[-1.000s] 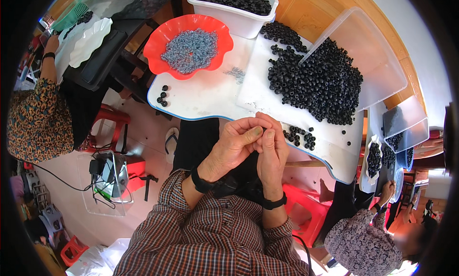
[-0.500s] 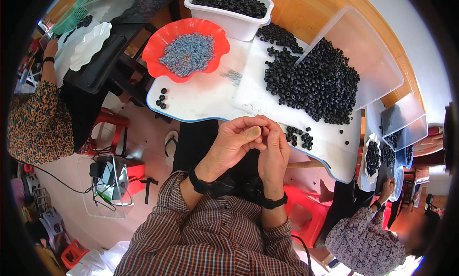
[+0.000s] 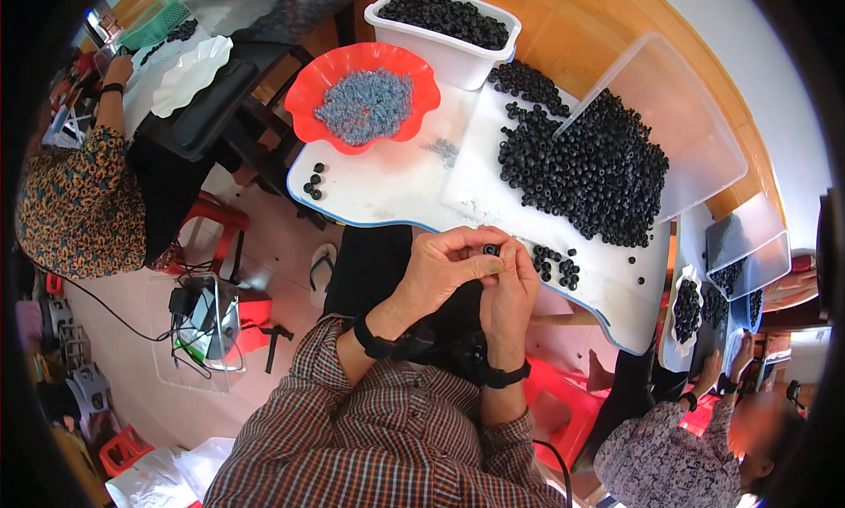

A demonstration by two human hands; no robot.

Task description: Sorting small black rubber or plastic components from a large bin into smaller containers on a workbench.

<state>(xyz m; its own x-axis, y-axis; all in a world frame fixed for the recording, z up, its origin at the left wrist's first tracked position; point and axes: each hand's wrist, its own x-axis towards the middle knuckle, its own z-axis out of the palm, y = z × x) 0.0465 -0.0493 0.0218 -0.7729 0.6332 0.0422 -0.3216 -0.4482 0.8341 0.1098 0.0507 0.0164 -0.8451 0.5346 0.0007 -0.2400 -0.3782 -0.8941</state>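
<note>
A small black round part with a hole in it (image 3: 491, 250) is pinched between the fingertips of both my hands, just off the table's front edge. My left hand (image 3: 438, 268) has its thumb and forefinger closed at it. The fingers of my right hand (image 3: 510, 288) are closed against the same part from the other side. Several loose black parts (image 3: 556, 268) lie just right of my hands. A big heap of them (image 3: 585, 169) spreads over a white sheet farther back. Small pale grey pieces (image 3: 365, 107), too small to make out, fill a red wavy-rimmed bowl (image 3: 304, 99) at the back left.
Behind stands a white tub (image 3: 440, 55) of black parts. A clear bin (image 3: 704, 147) lies tipped beside the heap. A few black parts (image 3: 314, 180) sit at the table's left end. Co-workers sit left (image 3: 84, 204) and right (image 3: 669, 455). A red stool (image 3: 559, 402) stands below.
The whole view has shifted slightly, with the table now lower and farther right. The black part between my fingertips has turned so its hole shows. At right, the co-worker's second hand has come up.
</note>
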